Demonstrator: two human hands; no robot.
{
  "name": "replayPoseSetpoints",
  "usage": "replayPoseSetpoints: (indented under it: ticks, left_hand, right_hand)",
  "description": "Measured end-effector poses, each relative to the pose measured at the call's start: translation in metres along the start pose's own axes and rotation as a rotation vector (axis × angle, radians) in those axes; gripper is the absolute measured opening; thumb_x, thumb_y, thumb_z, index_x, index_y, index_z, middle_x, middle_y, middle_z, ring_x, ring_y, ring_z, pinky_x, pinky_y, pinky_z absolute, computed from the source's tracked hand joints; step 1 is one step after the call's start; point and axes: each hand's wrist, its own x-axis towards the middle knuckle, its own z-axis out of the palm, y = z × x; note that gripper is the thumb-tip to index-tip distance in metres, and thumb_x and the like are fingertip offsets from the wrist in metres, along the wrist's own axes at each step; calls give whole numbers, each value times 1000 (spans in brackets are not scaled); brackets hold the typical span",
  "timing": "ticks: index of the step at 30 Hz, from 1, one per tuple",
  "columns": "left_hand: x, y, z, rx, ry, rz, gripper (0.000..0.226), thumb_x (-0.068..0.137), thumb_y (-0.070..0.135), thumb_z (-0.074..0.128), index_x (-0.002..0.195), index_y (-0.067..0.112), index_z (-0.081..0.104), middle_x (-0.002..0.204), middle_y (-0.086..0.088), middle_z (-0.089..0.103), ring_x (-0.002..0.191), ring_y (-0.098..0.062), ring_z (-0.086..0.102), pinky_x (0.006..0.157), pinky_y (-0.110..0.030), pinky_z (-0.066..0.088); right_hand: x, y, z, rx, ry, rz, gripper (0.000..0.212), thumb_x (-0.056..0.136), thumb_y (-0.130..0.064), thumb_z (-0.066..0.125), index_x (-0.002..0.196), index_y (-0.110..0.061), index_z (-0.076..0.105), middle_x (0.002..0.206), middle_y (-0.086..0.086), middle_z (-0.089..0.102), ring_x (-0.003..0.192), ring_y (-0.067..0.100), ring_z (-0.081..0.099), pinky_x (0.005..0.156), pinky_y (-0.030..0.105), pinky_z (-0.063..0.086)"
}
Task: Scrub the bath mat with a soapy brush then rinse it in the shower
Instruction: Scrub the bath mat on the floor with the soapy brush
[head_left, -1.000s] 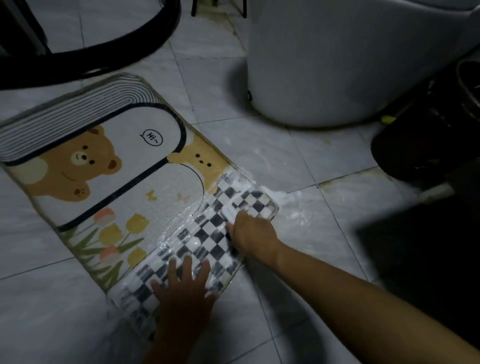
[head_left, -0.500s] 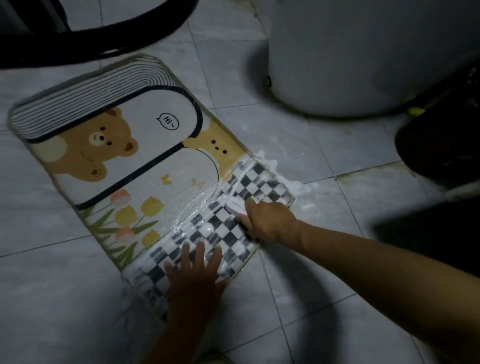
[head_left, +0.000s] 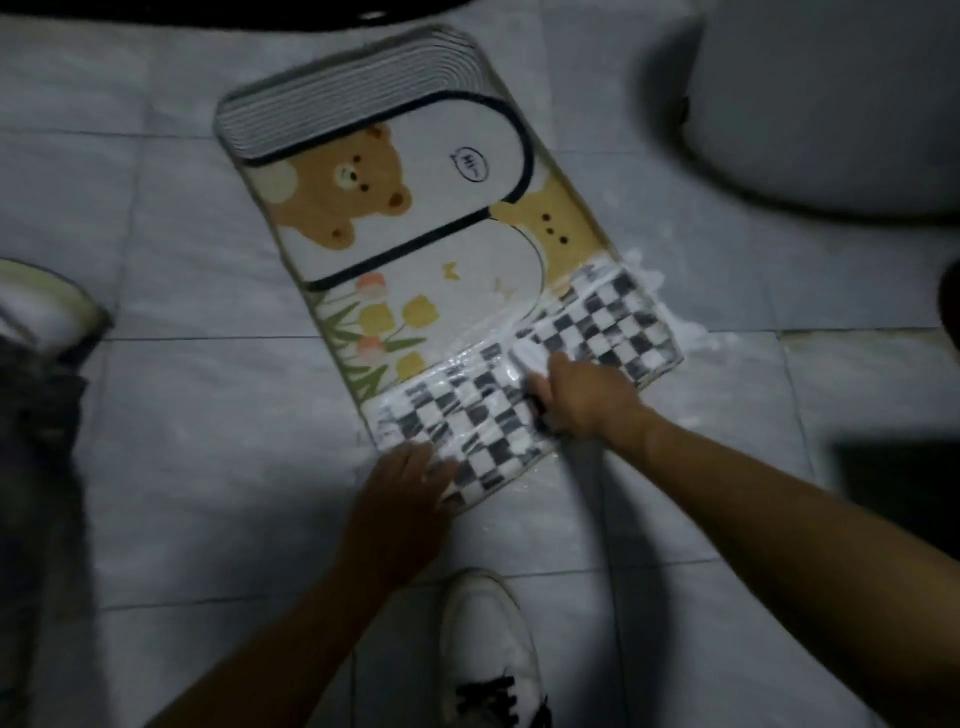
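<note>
**Bath mat flat on the tiles, brush at its checkered end**

Bath mat (head_left: 405, 218), a rectangular printed mat with brown bears, yellow tulips and a black-and-white checkered band, lies flat on the grey tiled floor (head_left: 208, 415). White soap foam (head_left: 649, 280) covers the checkered band and spills onto the tiles beside it.

Around it stand a pale round tub (head_left: 831, 104) at the far right, a black curved rim (head_left: 311, 10) along the top edge, and a dark shape (head_left: 904, 493) at the right. A white sneaker with black laces (head_left: 488, 639) stands just short of the mat, and a second pale shoe (head_left: 47, 306) sits at the left.

The right hand (head_left: 587, 400) has its fingers curled round a white scrubbing brush (head_left: 530, 358) on the checkered band. The left hand (head_left: 400, 499) presses flat on the near corner, fingers straight.

Compared with half a second ago, the brush has come from the right end toward the band's middle, the left hand has shifted to the corner, and the view has swung to show the shoes.

A speech bubble (head_left: 471, 165) on the mat reads "Hi~".
</note>
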Motion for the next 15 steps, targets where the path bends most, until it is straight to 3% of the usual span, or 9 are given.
replayPoseSetpoints:
  ticks: [2, 4, 6, 8, 12, 15]
  left_hand:
    - [-18, -3, -11, -33, 25, -47, 41, 87, 37, 59, 121, 15, 68, 127, -19, 61, 116, -40, 57, 99, -52, 49]
    - [-32, -12, -14, -41, 12, -80, 40, 89, 37, 57, 121, 16, 69, 132, -20, 60, 121, -39, 56, 101, -54, 49]
    - [-45, -19, -11, -78, -42, -98, 44, 90, 38, 56, 125, 14, 68, 140, -21, 57, 131, -39, 53, 106, -56, 48]
    - [-52, -22, -10, -82, -86, -129, 52, 90, 44, 53, 132, 15, 65, 147, -19, 53, 137, -38, 50, 109, -55, 46]
    - [-57, -17, -18, -116, -69, -109, 59, 83, 45, 55, 131, 14, 67, 145, -18, 56, 135, -35, 52, 102, -52, 51]
    - [-59, -23, -18, -89, -97, -36, 70, 73, 40, 77, 137, 15, 63, 148, -17, 54, 136, -35, 52, 104, -51, 47]
  right_hand:
    - [10, 19, -14, 55, 90, 130, 48, 105, -55, 40, 124, -12, 53, 117, 19, 64, 104, 37, 65, 83, 41, 48]
    - [14, 16, -13, 278, 231, 295, 50, 106, -56, 37, 112, -9, 53, 113, 20, 65, 104, 39, 65, 81, 40, 45]
    - [9, -14, -4, 383, 241, 336, 53, 106, -57, 34, 113, -7, 52, 107, 19, 67, 100, 38, 66, 83, 42, 48]
    - [0, -49, 6, 334, 160, 254, 52, 106, -59, 32, 112, -11, 50, 98, 12, 65, 92, 34, 65, 81, 41, 51]
    - [-37, -85, 22, 135, -7, -84, 40, 106, -59, 31, 103, -22, 45, 85, -1, 60, 72, 17, 60, 67, 36, 52]
    - [-30, -48, 8, 86, 18, 9, 40, 107, -58, 29, 103, -21, 45, 82, -1, 61, 68, 16, 61, 57, 31, 45]
